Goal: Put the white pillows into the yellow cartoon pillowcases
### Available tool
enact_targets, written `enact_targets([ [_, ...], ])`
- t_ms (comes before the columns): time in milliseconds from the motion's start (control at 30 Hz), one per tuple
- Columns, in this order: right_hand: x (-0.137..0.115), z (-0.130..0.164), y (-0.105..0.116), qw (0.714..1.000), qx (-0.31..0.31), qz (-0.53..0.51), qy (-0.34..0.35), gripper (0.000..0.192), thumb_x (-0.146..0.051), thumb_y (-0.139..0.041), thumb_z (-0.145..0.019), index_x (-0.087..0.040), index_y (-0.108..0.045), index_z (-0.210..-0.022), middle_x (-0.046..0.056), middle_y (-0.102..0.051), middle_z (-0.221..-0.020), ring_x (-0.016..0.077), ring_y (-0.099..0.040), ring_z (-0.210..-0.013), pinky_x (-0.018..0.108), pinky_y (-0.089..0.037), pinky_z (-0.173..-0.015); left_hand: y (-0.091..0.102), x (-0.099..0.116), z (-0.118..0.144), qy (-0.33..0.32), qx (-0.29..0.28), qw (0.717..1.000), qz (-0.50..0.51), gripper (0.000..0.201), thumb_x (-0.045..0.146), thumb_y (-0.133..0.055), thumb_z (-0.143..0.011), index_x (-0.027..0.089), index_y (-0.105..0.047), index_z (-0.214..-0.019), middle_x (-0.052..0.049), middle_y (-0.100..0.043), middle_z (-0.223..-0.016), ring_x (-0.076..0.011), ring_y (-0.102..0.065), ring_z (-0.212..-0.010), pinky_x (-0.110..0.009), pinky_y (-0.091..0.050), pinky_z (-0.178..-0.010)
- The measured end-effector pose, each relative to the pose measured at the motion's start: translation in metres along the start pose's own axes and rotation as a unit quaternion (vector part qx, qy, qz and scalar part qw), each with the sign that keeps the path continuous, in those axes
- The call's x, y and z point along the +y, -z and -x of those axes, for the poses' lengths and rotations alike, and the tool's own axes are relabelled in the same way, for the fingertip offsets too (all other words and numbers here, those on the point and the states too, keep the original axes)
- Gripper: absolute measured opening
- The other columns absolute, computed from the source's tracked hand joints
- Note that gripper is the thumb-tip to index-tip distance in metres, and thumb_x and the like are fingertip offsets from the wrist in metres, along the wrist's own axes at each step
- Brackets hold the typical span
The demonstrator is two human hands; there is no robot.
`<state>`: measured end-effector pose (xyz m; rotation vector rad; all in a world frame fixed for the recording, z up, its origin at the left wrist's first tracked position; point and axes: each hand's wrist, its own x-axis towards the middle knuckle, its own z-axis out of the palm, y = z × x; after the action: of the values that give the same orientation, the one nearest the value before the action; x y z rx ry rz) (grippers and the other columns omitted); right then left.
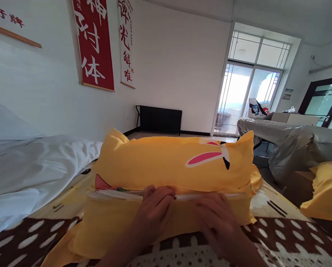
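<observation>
A yellow pillow (155,159) with a printed rabbit ear lies before me, its zipper (235,195) running across the side facing me. My left hand (156,209) is closed at the middle of the zipper, with thumb and fingertips pinched by a small dark zipper pull. Along the left part of the seam, white shows between the cloth edges. To the right, my right hand (217,218) has its fingers curled onto the pillowcase just below the zipper, slightly blurred. Its fingertips are partly hidden.
Under the pillow lies a patterned brown and cream blanket (282,230). White cloth (43,167) is heaped at left. At right are another yellow pillow (325,189) and a plastic-covered table (268,128). A black folded panel (160,119) stands against the far wall.
</observation>
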<state>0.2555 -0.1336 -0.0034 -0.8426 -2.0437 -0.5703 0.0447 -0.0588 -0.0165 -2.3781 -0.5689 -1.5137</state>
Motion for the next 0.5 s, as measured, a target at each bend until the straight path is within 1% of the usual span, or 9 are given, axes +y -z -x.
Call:
enact_targets([
  [33, -0.008, -0.007, -0.008, 1.0, -0.024, -0.007, 0.008, 0.029, -0.005, -0.047, -0.085, -0.016, -0.056, -0.11, 0.008, -0.064, -0.104, 0.0188, -0.054, -0.097, 0.033, -0.037, -0.086, 0.0, 0.0, 0.001, -0.002, 0.008, 1.0, 0.0, 0.015, 0.005, -0.046, -0.087, 0.018, -0.053, -0.081, -0.003, -0.066, -0.086, -0.0142, -0.062, -0.087, -0.032, -0.032, -0.083],
  [100, -0.019, -0.025, -0.024, 0.998, -0.068, 0.01, -0.009, 0.031, -0.005, -0.047, -0.084, -0.015, -0.055, -0.112, 0.008, -0.064, -0.102, 0.0196, -0.053, -0.096, 0.033, -0.037, -0.084, 0.002, 0.001, 0.002, 0.0, 0.021, 1.0, 0.0, 0.015, 0.005, -0.045, -0.087, 0.017, -0.053, -0.082, -0.004, -0.066, -0.086, -0.0148, -0.063, -0.086, -0.031, -0.034, -0.081],
  [133, -0.022, -0.034, -0.031, 0.995, -0.089, 0.03, -0.029, 0.03, -0.005, -0.048, -0.082, -0.016, -0.056, -0.108, 0.007, -0.064, -0.099, 0.0199, -0.053, -0.092, 0.033, -0.037, -0.082, 0.003, 0.001, 0.002, 0.005, 0.019, 1.0, 0.0, 0.015, 0.006, -0.045, -0.088, 0.016, -0.053, -0.083, -0.005, -0.065, -0.086, -0.0148, -0.062, -0.086, -0.031, -0.034, -0.081],
  [200, -0.026, -0.051, -0.042, 0.985, -0.132, 0.083, -0.071, 0.024, -0.003, -0.05, -0.078, -0.018, -0.058, -0.095, 0.006, -0.062, -0.089, 0.02, -0.052, -0.083, 0.034, -0.035, -0.077, 0.006, 0.002, 0.004, 0.021, 0.007, 1.0, 0.004, 0.014, 0.007, -0.044, -0.089, 0.016, -0.053, -0.083, -0.005, -0.065, -0.087, -0.0145, -0.061, -0.085, -0.031, -0.034, -0.08],
  [267, -0.029, -0.063, -0.05, 0.973, -0.164, 0.126, -0.101, 0.02, -0.002, -0.051, -0.074, -0.019, -0.056, -0.082, 0.004, -0.06, -0.081, 0.0196, -0.05, -0.076, 0.034, -0.032, -0.076, 0.007, 0.002, 0.005, 0.039, -0.01, 0.999, 0.008, 0.013, 0.009, -0.045, -0.09, 0.016, -0.052, -0.081, -0.005, -0.066, -0.089, -0.0141, -0.061, -0.086, -0.031, -0.034, -0.08],
  [333, -0.031, -0.066, -0.057, 0.967, -0.159, 0.145, -0.134, 0.019, -0.001, -0.051, -0.072, -0.019, -0.053, -0.076, 0.003, -0.058, -0.075, 0.0191, -0.049, -0.074, 0.033, -0.031, -0.074, 0.008, 0.001, 0.007, 0.052, -0.024, 0.998, 0.005, 0.013, 0.009, -0.046, -0.09, 0.016, -0.052, -0.08, -0.005, -0.066, -0.091, -0.014, -0.062, -0.085, -0.032, -0.033, -0.081],
  [400, -0.032, -0.064, -0.063, 0.964, -0.144, 0.158, -0.16, 0.019, 0.0, -0.05, -0.072, -0.019, -0.052, -0.074, 0.003, -0.056, -0.071, 0.0191, -0.048, -0.071, 0.032, -0.03, -0.07, 0.007, 0.0, 0.009, 0.061, -0.031, 0.998, 0.003, 0.014, 0.009, -0.046, -0.09, 0.015, -0.052, -0.079, -0.004, -0.067, -0.092, -0.0137, -0.062, -0.083, -0.033, -0.032, -0.082],
  [500, -0.026, -0.055, -0.069, 0.968, -0.143, 0.137, -0.155, 0.018, -0.001, -0.049, -0.074, -0.019, -0.052, -0.074, 0.002, -0.055, -0.071, 0.0186, -0.047, -0.07, 0.031, -0.03, -0.068, 0.006, -0.001, 0.01, 0.069, -0.034, 0.997, 0.004, 0.013, 0.008, -0.046, -0.089, 0.016, -0.053, -0.081, -0.004, -0.067, -0.091, -0.0138, -0.062, -0.084, -0.034, -0.031, -0.082],
])
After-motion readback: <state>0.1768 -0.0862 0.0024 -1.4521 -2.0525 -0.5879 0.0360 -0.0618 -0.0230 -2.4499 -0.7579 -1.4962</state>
